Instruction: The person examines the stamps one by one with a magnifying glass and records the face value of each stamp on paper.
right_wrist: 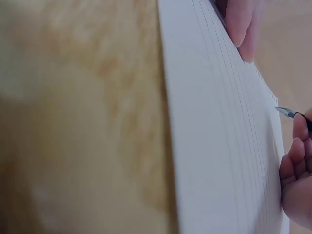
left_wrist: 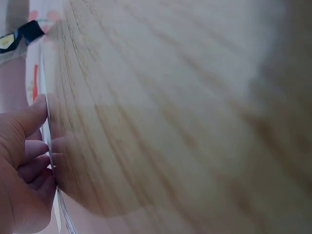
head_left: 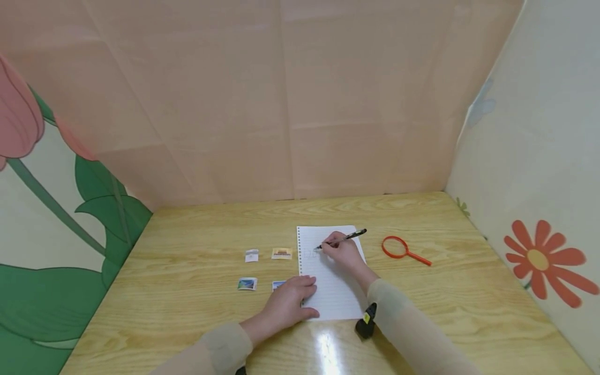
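A lined sheet of paper (head_left: 335, 297) with punched holes down its left edge lies on the wooden table. My right hand (head_left: 344, 253) pinches a black pen (head_left: 349, 236), its tip at the upper part of the sheet beside faint pencil-grey marks. In the right wrist view the silver pen tip (right_wrist: 285, 111) stands close over the paper. My left hand (head_left: 289, 302) rests on the sheet's lower left edge with fingers spread. Partly under that hand's fingers is a small picture card (head_left: 277, 285).
Left of the sheet lie more small picture cards: a yellow one (head_left: 282, 253), a pale one (head_left: 251, 255) and a green-blue one (head_left: 247, 283). A red magnifying glass (head_left: 412, 255) lies to the right. Printed walls stand behind and beside the table (head_left: 187, 291).
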`<state>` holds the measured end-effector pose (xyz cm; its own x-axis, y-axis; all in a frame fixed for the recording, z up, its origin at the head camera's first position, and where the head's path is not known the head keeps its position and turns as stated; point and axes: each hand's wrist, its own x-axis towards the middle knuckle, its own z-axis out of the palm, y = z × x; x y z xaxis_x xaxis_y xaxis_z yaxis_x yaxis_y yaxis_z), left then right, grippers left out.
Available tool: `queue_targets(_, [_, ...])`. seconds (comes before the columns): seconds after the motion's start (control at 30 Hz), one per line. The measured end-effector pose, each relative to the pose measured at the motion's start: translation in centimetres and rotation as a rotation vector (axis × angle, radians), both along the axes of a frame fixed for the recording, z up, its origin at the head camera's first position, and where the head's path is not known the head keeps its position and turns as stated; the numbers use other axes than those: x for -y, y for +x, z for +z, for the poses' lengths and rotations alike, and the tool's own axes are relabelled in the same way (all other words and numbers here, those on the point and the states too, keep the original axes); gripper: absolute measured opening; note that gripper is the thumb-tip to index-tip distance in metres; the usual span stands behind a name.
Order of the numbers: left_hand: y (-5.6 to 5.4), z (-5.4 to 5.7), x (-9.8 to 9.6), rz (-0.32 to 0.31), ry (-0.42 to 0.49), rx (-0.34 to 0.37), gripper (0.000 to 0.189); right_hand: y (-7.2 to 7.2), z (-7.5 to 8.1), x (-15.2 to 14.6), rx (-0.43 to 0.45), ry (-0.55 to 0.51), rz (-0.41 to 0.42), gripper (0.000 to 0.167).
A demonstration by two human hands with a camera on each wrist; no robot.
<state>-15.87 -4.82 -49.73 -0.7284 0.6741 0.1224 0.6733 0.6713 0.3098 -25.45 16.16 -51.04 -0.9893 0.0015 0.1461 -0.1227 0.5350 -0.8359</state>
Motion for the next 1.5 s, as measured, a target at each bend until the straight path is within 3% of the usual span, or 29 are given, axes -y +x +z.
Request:
queue_targets(0.23, [0.0, 0.0, 0.0, 0.005, -0.005, 0.006, 0.06, 0.6, 0.5, -0.3, 0.059, -0.019, -0.007, 0.004])
queue_targets(0.57, [0.1, -0.1, 0.0, 0.006, 0.001, -0.003, 0.062, 0.8, 0.6, -0.8, 0.012, -0.028, -0.072, 0.005])
queue_targets(1.2, [0.0, -0.2, 0.1, -0.017, 0.016, -0.031, 0.061, 0.9, 0.6, -0.3, -0.059, 0.055, -0.074, 0.006])
queue_targets(1.5, [0.1, 0.1, 0.0, -0.003, 0.004, -0.001, 0.061, 1.1, 0.7, -0.1, 0.008, 0.04, -0.061, 0.005])
